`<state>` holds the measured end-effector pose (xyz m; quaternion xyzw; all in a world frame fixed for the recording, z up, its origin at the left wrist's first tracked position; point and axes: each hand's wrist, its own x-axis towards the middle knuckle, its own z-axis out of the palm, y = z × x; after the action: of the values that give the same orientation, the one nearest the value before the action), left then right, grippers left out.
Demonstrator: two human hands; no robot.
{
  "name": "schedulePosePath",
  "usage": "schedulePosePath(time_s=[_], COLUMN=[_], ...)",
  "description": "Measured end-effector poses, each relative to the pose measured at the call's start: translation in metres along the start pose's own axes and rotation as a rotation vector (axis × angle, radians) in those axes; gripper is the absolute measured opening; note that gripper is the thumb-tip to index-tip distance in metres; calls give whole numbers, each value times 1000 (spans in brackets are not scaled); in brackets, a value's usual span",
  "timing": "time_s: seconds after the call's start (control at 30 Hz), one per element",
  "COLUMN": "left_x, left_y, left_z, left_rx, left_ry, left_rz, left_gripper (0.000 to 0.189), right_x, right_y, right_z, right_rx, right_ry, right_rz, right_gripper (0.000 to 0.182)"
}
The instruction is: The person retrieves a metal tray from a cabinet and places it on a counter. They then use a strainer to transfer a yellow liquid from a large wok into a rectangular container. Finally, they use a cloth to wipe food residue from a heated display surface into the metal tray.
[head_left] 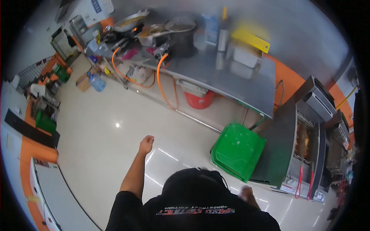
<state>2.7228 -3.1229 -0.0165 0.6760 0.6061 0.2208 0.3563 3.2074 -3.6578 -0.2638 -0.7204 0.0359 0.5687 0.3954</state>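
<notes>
My left hand [146, 143] hangs over the pale tiled floor [101, 124], its fingers curled in and nothing visible in them. On the other side, my right hand [246, 193] is low beside my body, near the front edge of a green lidded bin [238, 151]. That hand is blurred; a whitish patch shows at it, and I cannot tell whether it holds anything. Ahead of me stands a long stainless steel table [202, 73]. On its right part are a white plastic tub [245, 57] and a yellow board [251, 40].
Deep fryers [303, 138] with red-handled baskets [299, 182] stand at the right. A dark pot [182, 40] and a wok [131, 21] are at the table's left. Orange hoses [162, 86] hang down towards a red tub [199, 99]. A water bottle [96, 82] lies far left; a white-topped cabinet [57, 196] is nearer.
</notes>
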Motion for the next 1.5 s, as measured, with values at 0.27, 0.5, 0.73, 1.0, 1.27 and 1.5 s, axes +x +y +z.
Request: schedulePosePath(time_s=[0.27, 0.5, 0.73, 1.0, 1.27, 1.5], left_x=[462, 695, 745, 668, 317, -85], left_y=[-116, -31, 13, 12, -48, 30], left_z=[-160, 2, 93, 117, 131, 269], left_rx=[1136, 75, 100, 67, -82, 371], left_ry=[2, -101, -312, -330, -746, -1623], left_rz=[651, 185, 242, 291, -11, 757], left_gripper=[33, 33, 32, 30, 29, 41], right_x=[7, -122, -277, -293, -260, -313], right_y=[-150, -135, -67, -98, 59, 93], right_z=[212, 411, 564, 610, 592, 461], right_rx=[-776, -395, -648, 429, 455, 870], right_ry=[234, 1163, 318, 915, 1029, 1243], right_rz=[-702, 99, 651, 626, 323, -109], right_gripper=[25, 24, 15, 25, 32, 44])
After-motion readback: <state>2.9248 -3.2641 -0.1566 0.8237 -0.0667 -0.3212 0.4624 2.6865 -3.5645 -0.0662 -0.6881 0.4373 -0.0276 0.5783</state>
